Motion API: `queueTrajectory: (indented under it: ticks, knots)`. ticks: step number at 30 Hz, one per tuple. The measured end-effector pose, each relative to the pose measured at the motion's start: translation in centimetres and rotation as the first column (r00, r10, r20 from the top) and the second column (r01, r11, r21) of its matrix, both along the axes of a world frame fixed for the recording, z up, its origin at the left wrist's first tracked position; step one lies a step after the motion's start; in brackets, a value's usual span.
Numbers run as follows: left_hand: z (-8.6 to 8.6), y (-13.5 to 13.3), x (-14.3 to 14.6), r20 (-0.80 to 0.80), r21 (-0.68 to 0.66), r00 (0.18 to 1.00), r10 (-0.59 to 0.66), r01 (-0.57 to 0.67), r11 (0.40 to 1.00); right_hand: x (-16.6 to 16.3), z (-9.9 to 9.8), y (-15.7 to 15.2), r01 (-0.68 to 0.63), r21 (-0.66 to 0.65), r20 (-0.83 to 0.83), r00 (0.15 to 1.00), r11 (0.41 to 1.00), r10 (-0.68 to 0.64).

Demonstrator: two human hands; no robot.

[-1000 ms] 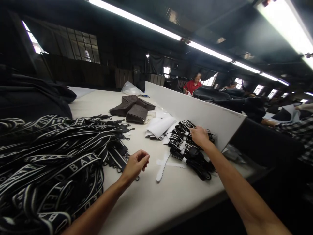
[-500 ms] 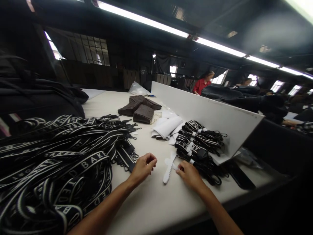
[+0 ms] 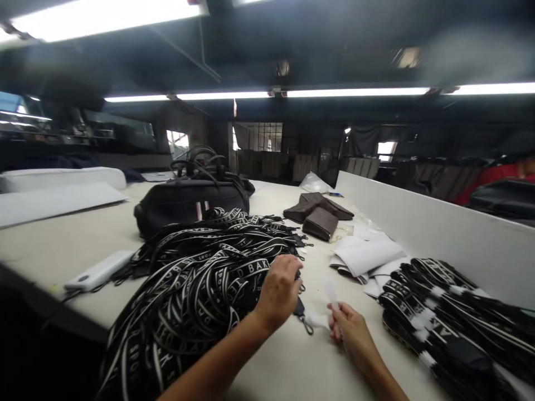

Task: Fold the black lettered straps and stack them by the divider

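My left hand (image 3: pixel 279 292) is over the right edge of a heap of black-and-white lettered straps (image 3: pixel 204 295). Its fingers are bent, with a gap between them and the thumb, and I see nothing held. Just below it, a metal snap hook (image 3: pixel 308 326) ends one strap. Pinched in my right hand (image 3: pixel 349 331) is a white plastic strip (image 3: pixel 330 291), blurred, which stands up from the fingertips. Another white piece (image 3: pixel 317 319) lies between the hands, too smeared to make out. To the right are bundled straps (image 3: pixel 434 317) held by white bands.
Brown quilted bags (image 3: pixel 320 223) lie farther back beside white paper sheets (image 3: pixel 368 253). A white partition (image 3: pixel 418 200) runs along the right. Behind the strap heap stands a black bag (image 3: pixel 192 203). A white power strip (image 3: pixel 100 271) is at the left.
The view has swung left. My left hand has moved left to the strap heap. My right hand has raised the white strip off the table and away from the bundled straps.
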State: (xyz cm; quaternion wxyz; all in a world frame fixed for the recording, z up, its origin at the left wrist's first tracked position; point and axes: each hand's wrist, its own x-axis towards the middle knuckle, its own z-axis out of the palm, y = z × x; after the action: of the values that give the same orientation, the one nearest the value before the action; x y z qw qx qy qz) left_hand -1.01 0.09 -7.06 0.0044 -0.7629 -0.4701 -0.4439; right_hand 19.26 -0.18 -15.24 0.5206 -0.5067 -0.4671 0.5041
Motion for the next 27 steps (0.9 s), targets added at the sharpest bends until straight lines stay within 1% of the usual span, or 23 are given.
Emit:
queueTrajectory:
  ticks: [1,2,3,4,5,7,8,9,10,11,12,14,16,17,18,19,20,21,22,23,24,25,27]
  knots:
    - [0.4,-0.5,-1.6,-0.089,0.014,0.989,0.121,-0.120,0.993,0.0,-0.9,0.4,0.019,-0.023,-0.018,1.000,1.000,-0.019]
    - [0.6,-0.9,-3.4,-0.178,0.005,0.955,0.236,-0.239,0.971,0.1,-1.7,0.6,0.027,-0.030,-0.026,0.999,0.999,-0.028]
    - [0.7,-1.0,-5.1,-0.260,-0.030,0.915,0.310,-0.329,0.944,0.2,-2.4,0.7,0.019,-0.026,-0.019,1.000,0.999,-0.020]
    - [0.8,-1.0,-6.6,-0.321,-0.076,0.885,0.337,-0.379,0.922,0.3,-2.8,0.6,-0.002,-0.017,-0.003,1.000,1.000,0.002]
    - [1.0,-0.8,-8.1,-0.346,-0.124,0.877,0.334,-0.395,0.910,0.4,-3.2,0.5,-0.018,-0.008,0.019,1.000,1.000,0.018]
    - [2.1,0.2,-10.2,-0.299,-0.173,0.893,0.337,-0.398,0.901,0.5,-3.4,0.4,-0.029,-0.001,0.051,0.998,1.000,0.030]
    - [3.3,1.0,-10.9,-0.245,-0.167,0.900,0.361,-0.406,0.898,0.4,-3.4,0.4,-0.026,0.001,0.054,0.998,1.000,0.026]
    - [4.9,2.0,-11.4,-0.191,-0.142,0.894,0.404,-0.433,0.890,0.4,-3.4,0.4,-0.024,0.004,0.048,0.999,1.000,0.024]
    - [7.0,3.0,-11.7,-0.151,-0.108,0.882,0.446,-0.463,0.880,0.4,-3.4,0.5,-0.024,0.008,0.038,0.999,1.000,0.024]
    - [9.5,4.0,-11.7,-0.111,-0.071,0.872,0.477,-0.485,0.871,0.4,-3.4,0.6,-0.025,0.014,0.026,0.999,1.000,0.025]
    - [12.3,5.0,-11.6,-0.067,-0.032,0.864,0.499,-0.501,0.865,0.4,-3.4,0.7,-0.026,0.024,0.013,1.000,0.999,0.026]
    - [18.7,6.4,-10.8,0.019,0.058,0.853,0.521,-0.521,0.852,0.6,-3.4,0.8,-0.024,0.044,-0.027,0.999,0.999,0.025]
    - [25.0,6.8,-9.4,0.086,0.157,0.861,0.501,-0.508,0.847,0.9,-3.2,0.9,-0.003,0.039,-0.107,0.994,0.999,0.007]
    - [27.8,6.5,-8.4,0.124,0.218,0.876,0.467,-0.483,0.848,1.1,-3.0,0.8,0.016,0.028,-0.160,0.987,0.999,-0.011]
    - [30.4,6.0,-7.4,0.165,0.289,0.908,0.386,-0.418,0.861,1.4,-2.6,0.7,0.042,0.018,-0.221,0.975,0.999,-0.037]
    - [32.6,5.3,-6.3,0.172,0.324,0.927,0.333,-0.372,0.870,1.6,-2.1,0.5,0.074,0.013,-0.285,0.956,0.997,-0.067]
    - [34.4,4.4,-5.1,0.164,0.341,0.950,0.265,-0.307,0.889,1.8,-1.4,0.2,0.108,0.021,-0.348,0.933,0.994,-0.094]
    - [35.8,3.4,-4.0,0.145,0.335,0.970,0.194,-0.232,0.913,2.0,-0.5,-0.3,0.142,0.041,-0.408,0.906,0.989,-0.113]
    - [36.7,2.4,-2.9,0.114,0.313,0.984,0.137,-0.167,0.935,2.2,0.7,-0.9,0.172,0.071,-0.459,0.880,0.983,-0.121]
    - [37.3,1.4,-1.8,0.075,0.276,0.994,0.080,-0.098,0.956,2.3,2.1,-1.6,0.201,0.111,-0.502,0.857,0.973,-0.119]
    - [37.5,0.4,-0.8,0.028,0.226,0.999,0.030,-0.036,0.973,2.4,3.8,-2.6,0.230,0.159,-0.531,0.840,0.960,-0.113]
    - [37.4,-0.4,0.2,-0.025,0.171,1.000,-0.010,0.014,0.985,2.5,5.8,-3.6,0.258,0.210,-0.548,0.830,0.943,-0.104]
    - [36.5,-1.8,2.0,-0.143,0.035,0.986,-0.090,0.096,0.995,2.7,10.1,-5.8,0.323,0.321,-0.552,0.828,0.890,-0.101]
